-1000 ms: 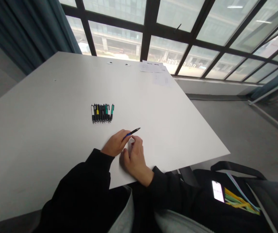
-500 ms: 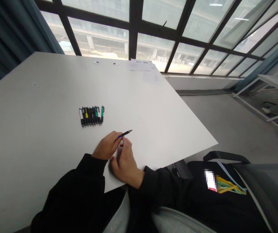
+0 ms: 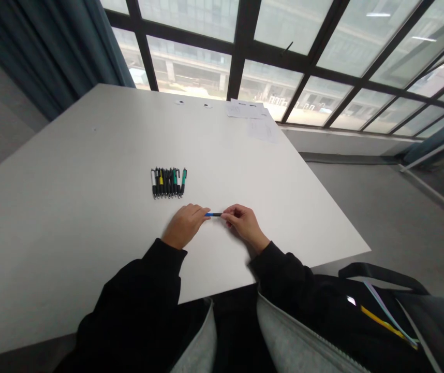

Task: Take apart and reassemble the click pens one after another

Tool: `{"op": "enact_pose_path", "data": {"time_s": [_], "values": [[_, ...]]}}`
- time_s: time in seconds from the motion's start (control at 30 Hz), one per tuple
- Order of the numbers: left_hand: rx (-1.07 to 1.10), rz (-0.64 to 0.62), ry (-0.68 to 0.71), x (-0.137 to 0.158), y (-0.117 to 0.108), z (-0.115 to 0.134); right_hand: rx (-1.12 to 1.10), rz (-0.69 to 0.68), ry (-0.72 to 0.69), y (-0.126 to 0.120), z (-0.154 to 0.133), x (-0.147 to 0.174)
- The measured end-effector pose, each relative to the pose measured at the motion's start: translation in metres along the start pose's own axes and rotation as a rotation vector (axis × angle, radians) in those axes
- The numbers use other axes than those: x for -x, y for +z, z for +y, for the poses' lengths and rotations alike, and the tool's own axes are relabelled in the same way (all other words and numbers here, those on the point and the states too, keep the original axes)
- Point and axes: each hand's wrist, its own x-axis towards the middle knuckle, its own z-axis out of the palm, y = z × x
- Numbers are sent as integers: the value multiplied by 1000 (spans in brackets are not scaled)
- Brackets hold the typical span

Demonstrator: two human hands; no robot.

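A blue and black pen (image 3: 214, 214) lies level between my two hands, over the near part of the white table (image 3: 245, 171). My left hand (image 3: 185, 223) pinches its blue end. At the dark tip end, the fingers of my right hand (image 3: 243, 221) are closed, and they hide the tip. Beyond my left hand, several pens (image 3: 166, 184) lie side by side in a row, in white, yellow, black and green with black grips. The green pen (image 3: 183, 182) at the right end leans slightly apart from the others.
Paper sheets (image 3: 247, 110) lie at the far table edge, near two small round white pieces (image 3: 179, 102). A black bag (image 3: 385, 290) with coloured straps stands at the lower right. Windows (image 3: 276, 77) and a blue curtain (image 3: 51, 52) are behind the table.
My right hand has moved right and forward from under my left hand to the pen's tip end. The pen has turned from slanted to level. The view has shifted left.
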Motion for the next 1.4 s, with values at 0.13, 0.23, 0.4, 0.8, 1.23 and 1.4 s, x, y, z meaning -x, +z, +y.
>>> {"op": "enact_pose_path", "data": {"time_s": [0.13, 0.23, 0.4, 0.8, 1.23, 1.4], "values": [[-17, -25, -29, -9, 5, -3, -7, -37, -3, -12, 4, -20], [-12, -45, -65, -12, 9, -5, 7, -44, -4, -17, 5, -28], [18, -17, -111, -12, 12, -10, 30, -45, -4, -17, 4, -29], [-131, 59, -66, -28, 5, 0, 59, -34, 73, -19, 3, -28], [-149, -69, -92, -24, 7, -3, -39, -34, 23, -17, 2, -31], [-130, -79, -107, -21, 9, -4, -50, -20, 64, -15, 3, -32]]}}
